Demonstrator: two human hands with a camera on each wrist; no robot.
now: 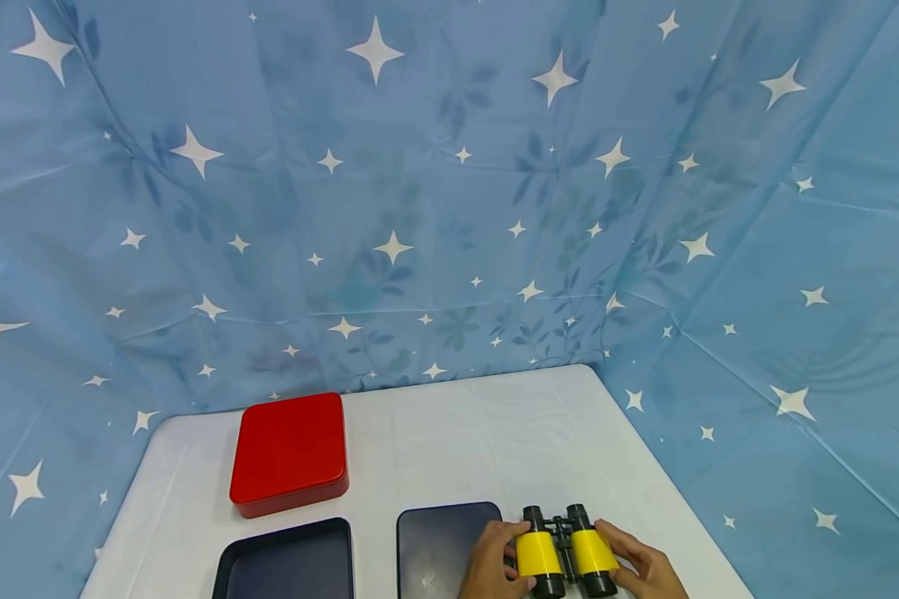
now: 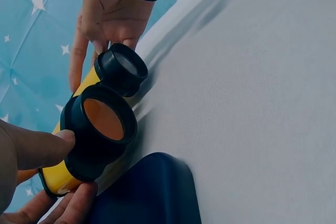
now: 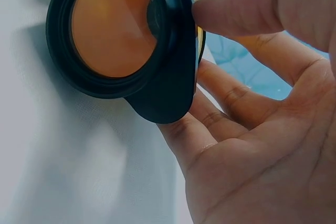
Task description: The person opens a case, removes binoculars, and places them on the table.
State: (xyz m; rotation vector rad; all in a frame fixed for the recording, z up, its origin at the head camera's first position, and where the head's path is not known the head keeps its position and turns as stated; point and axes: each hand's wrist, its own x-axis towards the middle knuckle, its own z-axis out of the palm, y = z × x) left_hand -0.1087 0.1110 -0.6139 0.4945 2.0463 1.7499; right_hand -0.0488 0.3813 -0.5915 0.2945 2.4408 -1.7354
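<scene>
Fingers (image 1: pixel 511 530) of the left hand (image 1: pixel 487 567) and right hand (image 1: pixel 650 570) pinch the black-and-yellow binoculars (image 1: pixel 563 542) from both sides, at the lower right of the head view beside a dark flat case (image 1: pixel 440 549), so soft, even squeezing should hold them steady.

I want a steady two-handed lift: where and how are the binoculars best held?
Probably by the yellow sections of the binoculars, one hand coming from each outer side. The two barrels lie side by side with a narrow bridge between, so the outer flanks offer most room; the left hand and right hand hold from there. The dark box likely crowds the left approach.
</scene>
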